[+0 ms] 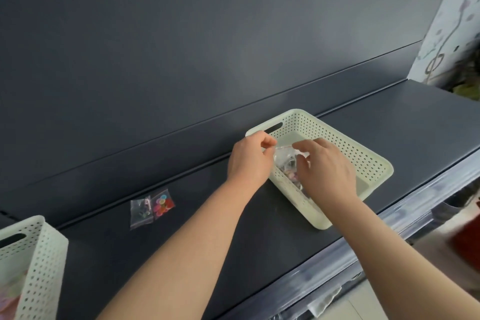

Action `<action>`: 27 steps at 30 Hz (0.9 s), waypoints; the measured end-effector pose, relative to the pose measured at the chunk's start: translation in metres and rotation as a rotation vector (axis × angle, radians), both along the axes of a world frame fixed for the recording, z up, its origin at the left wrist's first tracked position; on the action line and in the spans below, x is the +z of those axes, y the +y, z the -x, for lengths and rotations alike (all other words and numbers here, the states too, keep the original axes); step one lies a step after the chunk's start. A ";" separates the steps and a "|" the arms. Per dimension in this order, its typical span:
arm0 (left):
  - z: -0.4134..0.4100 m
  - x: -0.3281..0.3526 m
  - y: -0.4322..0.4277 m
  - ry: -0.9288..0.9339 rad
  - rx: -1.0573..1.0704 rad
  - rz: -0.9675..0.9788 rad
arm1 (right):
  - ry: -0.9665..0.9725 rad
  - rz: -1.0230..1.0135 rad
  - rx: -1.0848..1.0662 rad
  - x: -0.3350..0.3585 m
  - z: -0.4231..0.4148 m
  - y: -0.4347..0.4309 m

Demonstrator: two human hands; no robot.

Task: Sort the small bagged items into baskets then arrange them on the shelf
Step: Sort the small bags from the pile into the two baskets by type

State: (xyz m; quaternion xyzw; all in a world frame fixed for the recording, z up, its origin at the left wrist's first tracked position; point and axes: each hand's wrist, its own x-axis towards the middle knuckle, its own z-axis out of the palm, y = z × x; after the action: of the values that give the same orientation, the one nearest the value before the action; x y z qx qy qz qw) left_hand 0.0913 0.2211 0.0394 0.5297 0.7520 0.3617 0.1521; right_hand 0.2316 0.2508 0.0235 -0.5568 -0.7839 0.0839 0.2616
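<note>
Head view: bag (284,161) between left fingers (267,142) and right fingers (303,147)

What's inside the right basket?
One clear bag of small items, pinched by the left hand and right hand; visible basket floor is bare. The right hand hides the near corner.

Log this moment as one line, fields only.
left hand pinches clear bag | right hand grips clear bag | clear bag over cream basket | button bag, grey bag loose on shelf
</note>
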 end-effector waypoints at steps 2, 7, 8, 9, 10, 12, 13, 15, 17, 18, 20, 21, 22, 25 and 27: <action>0.016 -0.011 -0.014 0.007 0.077 0.020 | 0.002 -0.031 0.076 0.000 0.013 -0.006; 0.074 -0.033 -0.069 0.029 0.345 0.149 | 0.026 -0.033 0.307 -0.009 0.068 -0.026; 0.085 -0.038 -0.082 0.033 0.399 0.177 | 0.026 -0.009 0.362 -0.012 0.079 -0.031; 0.096 -0.042 -0.094 0.037 0.451 0.200 | 0.021 0.013 0.412 -0.016 0.090 -0.035; 0.106 -0.046 -0.105 0.041 0.499 0.223 | 0.010 0.030 0.451 -0.020 0.099 -0.039; 0.123 -0.051 -0.125 0.051 0.587 0.262 | -0.035 0.064 0.507 -0.027 0.117 -0.048; 0.131 -0.053 -0.133 0.065 0.626 0.278 | -0.052 0.081 0.531 -0.031 0.124 -0.052; 0.144 -0.056 -0.144 0.113 0.676 0.304 | -0.075 0.115 0.566 -0.037 0.137 -0.060; 0.155 -0.058 -0.151 0.141 0.679 0.313 | -0.107 0.142 0.593 -0.041 0.147 -0.064; 0.160 -0.059 -0.152 0.140 0.668 0.319 | -0.122 0.152 0.600 -0.043 0.150 -0.066; 0.166 -0.061 -0.151 0.138 0.638 0.344 | -0.140 0.160 0.600 -0.047 0.155 -0.067; 0.169 -0.062 -0.151 0.153 0.621 0.370 | -0.147 0.163 0.596 -0.049 0.157 -0.067; 0.171 -0.064 -0.150 0.173 0.607 0.403 | -0.151 0.167 0.592 -0.051 0.158 -0.067; 0.174 -0.071 -0.153 0.207 0.598 0.463 | -0.167 0.183 0.588 -0.056 0.163 -0.067; 0.176 -0.074 -0.158 0.228 0.612 0.462 | -0.170 0.181 0.588 -0.058 0.168 -0.067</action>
State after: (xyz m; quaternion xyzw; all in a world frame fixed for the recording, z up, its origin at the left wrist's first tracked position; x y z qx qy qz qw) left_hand -0.0842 0.0627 -0.0341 0.2698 0.9486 0.1507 0.0683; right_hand 0.0632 0.1835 -0.0341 -0.3322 -0.9197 0.1786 0.1091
